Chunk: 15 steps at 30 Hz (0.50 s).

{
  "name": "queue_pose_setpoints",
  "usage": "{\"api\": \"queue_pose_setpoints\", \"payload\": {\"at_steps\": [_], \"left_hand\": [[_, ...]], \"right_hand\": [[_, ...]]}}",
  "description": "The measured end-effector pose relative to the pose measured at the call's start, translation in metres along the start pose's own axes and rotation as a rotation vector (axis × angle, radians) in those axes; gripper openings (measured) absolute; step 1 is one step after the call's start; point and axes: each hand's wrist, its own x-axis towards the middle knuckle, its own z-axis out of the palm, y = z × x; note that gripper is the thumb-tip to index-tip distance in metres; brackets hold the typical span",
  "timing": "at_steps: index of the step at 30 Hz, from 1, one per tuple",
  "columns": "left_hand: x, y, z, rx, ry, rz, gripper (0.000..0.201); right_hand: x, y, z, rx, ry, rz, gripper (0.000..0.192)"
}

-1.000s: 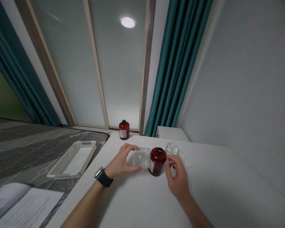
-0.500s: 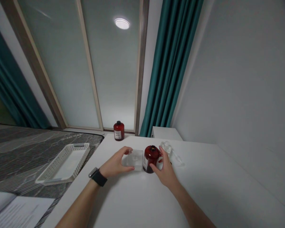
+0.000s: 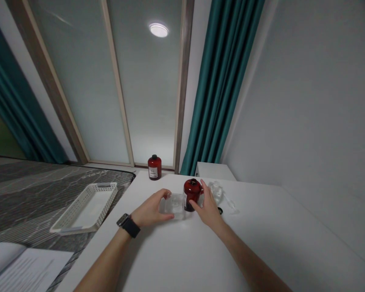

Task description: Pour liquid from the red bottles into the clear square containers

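Bottle (image 3: pixel 192 188) (red) is upright at mid table (image 3: pixel 170 259), in R hand (image 3: pixel 209 209). Near to far: open book (image 3: pixel 45 263) lies bottom L, w/ printed text too small to read. L hand (image 3: pixel 153 209) pinches clear box (image 3: pixel 176 205), thumb on near edge, fingers on far edge; about same as ½ sec ago. R hand is curled round bottle, thumb in front, fingers at its R side; 1 sec ago fingertips were only at the side. Bottle has just gone a bit farther off, R hand w/ it; can't tell if pushed or lifted. My read: R hand now controls it, L hand's box is prob. just being kept steady. Box & bottle look v. close; can't tell if touching. Black ring (image 3: pixel 220 210), poss. a cap, now shows more fully beside R wrist. Clear plastic (image 3: pixel 215 191) lies behind R hand; white basket (image 3: pixel 93 209) off L; 2nd bottle (image 3: pixel 155 166), black-topped, at far edge.
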Motion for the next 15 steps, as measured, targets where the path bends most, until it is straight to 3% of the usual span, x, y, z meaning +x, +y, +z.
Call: {"api": "queue_pose_setpoints", "payload": {"at_steps": [8,15], "left_hand": [[-0.001,0.009,0.009,0.092,0.01,0.041,0.05],[-0.003,0.03,0.036,0.122,-0.066,0.126,0.059]], "right_hand": [[-0.014,-0.002,-0.024,0.024,0.056,-0.04,0.057],[-0.036,0.037,-0.069,-0.128,0.067,0.015,0.025]]}}
